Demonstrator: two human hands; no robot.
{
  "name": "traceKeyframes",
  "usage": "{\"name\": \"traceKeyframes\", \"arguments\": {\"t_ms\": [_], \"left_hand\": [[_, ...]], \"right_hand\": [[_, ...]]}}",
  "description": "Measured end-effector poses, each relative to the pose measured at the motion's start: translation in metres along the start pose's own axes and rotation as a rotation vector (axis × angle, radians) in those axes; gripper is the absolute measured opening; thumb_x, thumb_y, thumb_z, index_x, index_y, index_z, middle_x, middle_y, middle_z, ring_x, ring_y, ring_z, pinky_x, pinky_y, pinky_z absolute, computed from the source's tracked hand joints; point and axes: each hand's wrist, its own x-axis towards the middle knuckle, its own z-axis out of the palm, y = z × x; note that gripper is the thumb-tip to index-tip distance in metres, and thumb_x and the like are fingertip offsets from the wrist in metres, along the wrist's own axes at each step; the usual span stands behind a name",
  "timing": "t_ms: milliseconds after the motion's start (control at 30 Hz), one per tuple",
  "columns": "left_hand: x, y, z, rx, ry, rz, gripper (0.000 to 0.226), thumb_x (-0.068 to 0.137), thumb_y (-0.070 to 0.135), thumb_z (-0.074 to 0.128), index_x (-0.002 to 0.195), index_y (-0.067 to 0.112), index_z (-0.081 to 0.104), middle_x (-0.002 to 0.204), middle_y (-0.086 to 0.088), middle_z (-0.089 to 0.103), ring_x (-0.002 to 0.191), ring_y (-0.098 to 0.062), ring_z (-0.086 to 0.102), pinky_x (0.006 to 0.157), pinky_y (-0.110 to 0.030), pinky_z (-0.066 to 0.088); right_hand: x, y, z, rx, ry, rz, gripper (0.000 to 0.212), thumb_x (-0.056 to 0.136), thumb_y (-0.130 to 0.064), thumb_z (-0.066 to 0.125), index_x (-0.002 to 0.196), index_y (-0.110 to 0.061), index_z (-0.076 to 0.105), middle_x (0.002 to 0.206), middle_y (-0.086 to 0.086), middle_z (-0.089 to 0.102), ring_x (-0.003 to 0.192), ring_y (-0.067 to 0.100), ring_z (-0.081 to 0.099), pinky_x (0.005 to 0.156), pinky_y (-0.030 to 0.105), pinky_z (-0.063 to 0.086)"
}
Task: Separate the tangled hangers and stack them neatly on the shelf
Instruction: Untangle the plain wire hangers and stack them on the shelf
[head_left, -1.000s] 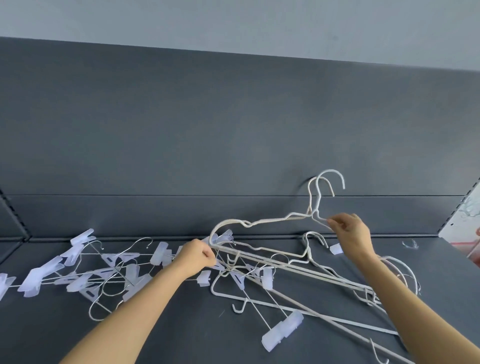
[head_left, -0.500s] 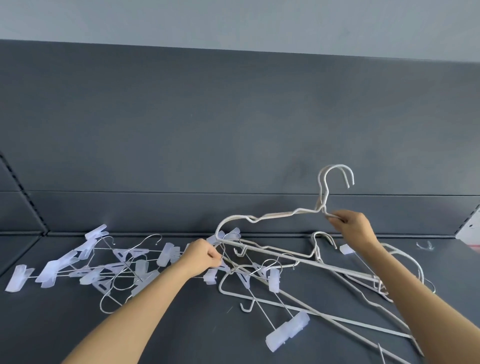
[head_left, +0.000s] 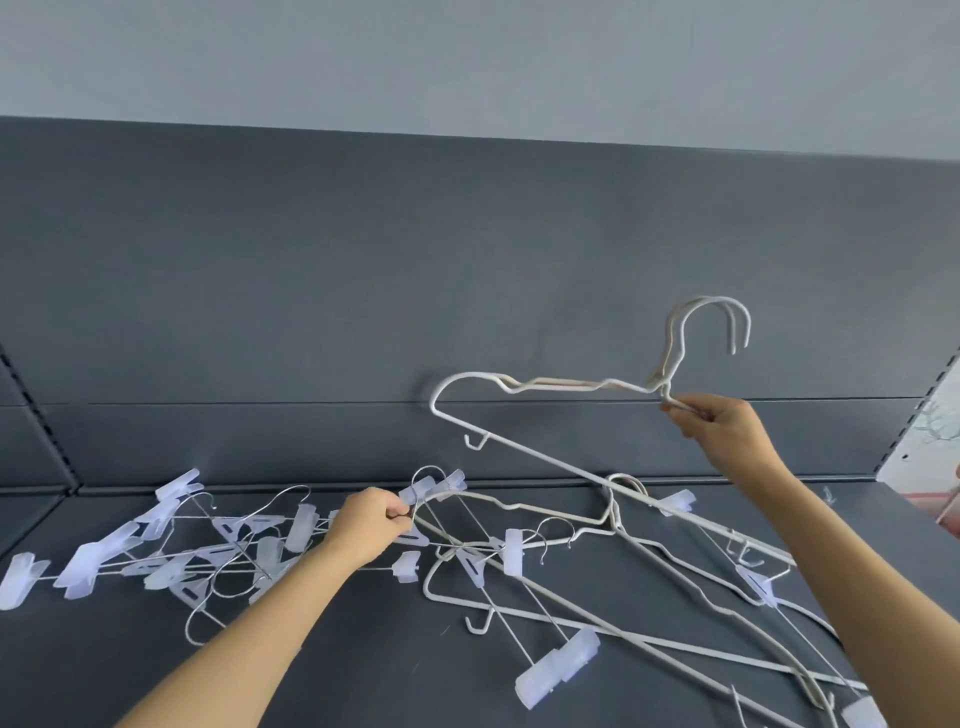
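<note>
Dark grey matte shelf (head_left: 363, 675) fills the lower view, with a matching flat back panel (head_left: 311, 286) behind it and a pale wall above. Left of the left fingers (head_left: 397, 512), a loose spread of clip hangers (head_left: 171, 561) lies flat on the shelf: thin silvery wire with frosted, translucent plastic clips, the wires crossing one another. The left hand (head_left: 366, 527) has its fingers curled tight round wire at the near-left edge of the heap (head_left: 511, 558); which hanger that wire belongs to cannot be told. The heap sits just right of those fingers and between the two hands. It is a tangle of white coated wire hangers with notched shoulders and small under-hooks, mixed with more clip hangers. Above it, a lifted pair (head_left: 566, 385) of white wire hangers hangs tilted, hooks up. Its left shoulder is clear of the shelf and its long bar slopes down into the tangle. The right hand (head_left: 727, 426) pinches this pair just below the hooks, fingers closed on the wire.
</note>
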Motion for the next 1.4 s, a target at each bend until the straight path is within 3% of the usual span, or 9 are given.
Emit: {"name": "traceKeyframes", "arguments": {"t_ms": [200,333,500,667,833,1000,1167,1267,1400], "left_hand": [[-0.024,0.041,-0.033,-0.007,0.618,0.344,0.013,0.085,0.008,0.059,0.083,0.002,0.070,0.079,-0.008,0.063,0.078,-0.022,0.050,0.071,-0.032,0.041],[-0.040,0.057,-0.058,0.190,0.771,0.525,0.040,0.084,0.033,0.043,0.100,0.008,0.069,0.097,-0.006,0.067,0.094,-0.019,0.050,0.081,-0.036,0.047],[-0.066,0.061,-0.091,0.537,0.769,0.500,0.045,0.083,0.040,0.040,0.111,0.015,0.064,0.108,-0.005,0.068,0.101,-0.025,0.061,0.086,-0.042,0.051],[-0.095,0.021,-0.123,0.574,0.774,0.455,0.021,0.080,0.022,0.061,0.099,0.017,0.068,0.076,0.002,0.070,0.072,-0.021,0.066,0.093,-0.037,0.045],[-0.140,-0.027,-0.150,0.556,0.728,0.362,0.031,0.082,0.027,0.038,0.086,0.019,0.069,0.057,0.006,0.059,0.052,-0.020,0.056,0.054,-0.032,0.050],[-0.185,-0.093,-0.188,0.517,0.734,0.231,0.033,0.082,0.026,0.035,0.080,0.017,0.067,0.053,0.002,0.056,0.051,-0.023,0.053,0.052,-0.036,0.047],[-0.245,-0.188,-0.238,0.391,0.741,0.031,0.050,0.082,0.036,0.028,0.085,0.012,0.071,0.062,-0.005,0.066,0.061,-0.027,0.061,0.063,-0.041,0.049],[-0.283,-0.247,-0.271,0.288,0.743,-0.116,0.045,0.082,0.037,0.037,0.093,0.012,0.072,0.078,-0.009,0.073,0.077,-0.027,0.066,0.075,-0.046,0.051],[-0.319,-0.308,-0.301,0.241,0.763,-0.214,0.043,0.079,0.034,0.040,0.102,0.013,0.071,0.099,-0.004,0.074,0.094,-0.021,0.067,0.089,-0.042,0.049]], "right_hand": [[-0.010,-0.022,0.004,0.046,-0.096,-0.023,0.014,0.088,-0.006,0.055,0.092,-0.011,0.068,0.058,0.001,0.041,0.046,0.009,0.031,0.037,0.009,0.025],[-0.018,-0.050,0.014,0.120,-0.230,-0.076,0.021,0.087,-0.007,0.056,0.075,-0.021,0.066,0.058,0.003,0.039,0.052,0.012,0.032,0.050,0.020,0.028],[-0.028,-0.083,0.043,0.231,-0.428,-0.069,0.016,0.086,-0.007,0.057,0.076,-0.011,0.068,0.065,0.008,0.038,0.064,0.019,0.031,0.057,0.028,0.026],[-0.051,-0.121,0.085,0.270,-0.631,-0.058,0.021,0.088,-0.008,0.055,0.076,-0.016,0.070,0.047,-0.007,0.040,0.047,0.009,0.030,0.049,0.022,0.023],[-0.075,-0.163,0.125,0.225,-0.762,-0.108,0.019,0.089,-0.012,0.054,0.079,-0.011,0.070,0.049,-0.004,0.043,0.043,0.008,0.032,0.046,0.017,0.027],[-0.108,-0.209,0.184,0.135,-0.816,-0.230,0.015,0.088,-0.012,0.056,0.077,-0.014,0.067,0.056,-0.004,0.061,0.048,0.010,0.045,0.050,0.019,0.035],[-0.156,-0.258,0.269,-0.018,-0.744,-0.392,0.025,0.091,-0.015,0.052,0.068,-0.021,0.060,0.063,-0.001,0.063,0.053,0.013,0.052,0.059,0.021,0.046],[-0.189,-0.286,0.325,-0.111,-0.734,-0.432,0.020,0.089,-0.013,0.052,0.071,-0.012,0.063,0.067,0.005,0.064,0.058,0.017,0.052,0.072,0.039,0.052],[-0.226,-0.325,0.387,-0.180,-0.728,-0.489,0.030,0.089,-0.014,0.050,0.062,-0.024,0.060,0.059,0.000,0.063,0.053,0.018,0.052,0.064,0.036,0.048]]}}
